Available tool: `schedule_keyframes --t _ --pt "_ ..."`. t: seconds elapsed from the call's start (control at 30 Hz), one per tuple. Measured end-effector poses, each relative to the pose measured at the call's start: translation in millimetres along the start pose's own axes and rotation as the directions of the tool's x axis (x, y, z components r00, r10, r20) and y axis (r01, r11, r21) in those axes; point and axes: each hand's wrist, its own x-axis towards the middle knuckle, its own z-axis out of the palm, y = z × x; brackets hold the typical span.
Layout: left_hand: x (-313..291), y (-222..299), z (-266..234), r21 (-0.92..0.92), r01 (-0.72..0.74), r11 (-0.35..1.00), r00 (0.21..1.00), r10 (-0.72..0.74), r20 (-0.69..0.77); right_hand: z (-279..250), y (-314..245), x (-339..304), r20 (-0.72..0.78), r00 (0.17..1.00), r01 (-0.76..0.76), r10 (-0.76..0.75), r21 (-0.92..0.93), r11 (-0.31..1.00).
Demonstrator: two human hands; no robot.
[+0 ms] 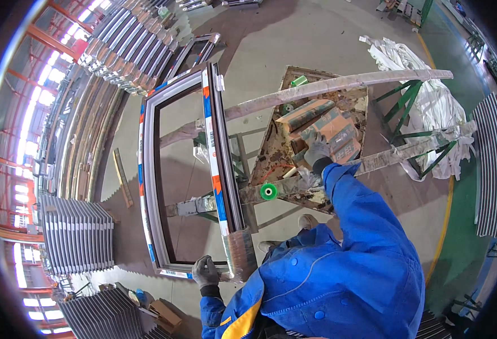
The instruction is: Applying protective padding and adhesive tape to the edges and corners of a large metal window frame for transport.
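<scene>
A large window frame (218, 169), dark inside with white, orange and blue protective tape, rests across two padded rails on my left. At its near end my left hand (205, 272), in a grey glove, is closed on the bottom edge. Brown wrapping (239, 254) covers the frame's near right corner. My right hand (318, 150), also gloved, reaches forward over folded cardboard pieces (334, 130), its fingers apart and touching or just above them. The cardboard lies on a worn, stained board (262, 164) between the rails. A green tape roll (268, 191) sits on the nearer rail.
The far wrapped rail (339, 85) and near wrapped rail (395, 156) stand on green trestle legs (402, 107). White sheeting (429, 113) is heaped at the right. Another green roll (300, 81) lies on the board's far edge. Stacked profiles (77, 234) stand on the left.
</scene>
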Motion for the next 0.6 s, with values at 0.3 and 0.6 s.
schedule_keyframes --t 0.3,0.6 --pt "-0.6 -6.1 -1.0 -0.005 -0.006 1.000 1.000 0.006 0.020 -32.2 72.2 37.4 -0.356 0.931 0.137 -0.083 0.131 0.982" --pt "0.8 -2.4 1.9 -0.031 0.027 0.999 0.999 -0.026 0.020 -30.0 63.8 33.4 -0.404 0.896 0.264 -0.183 0.154 0.952"
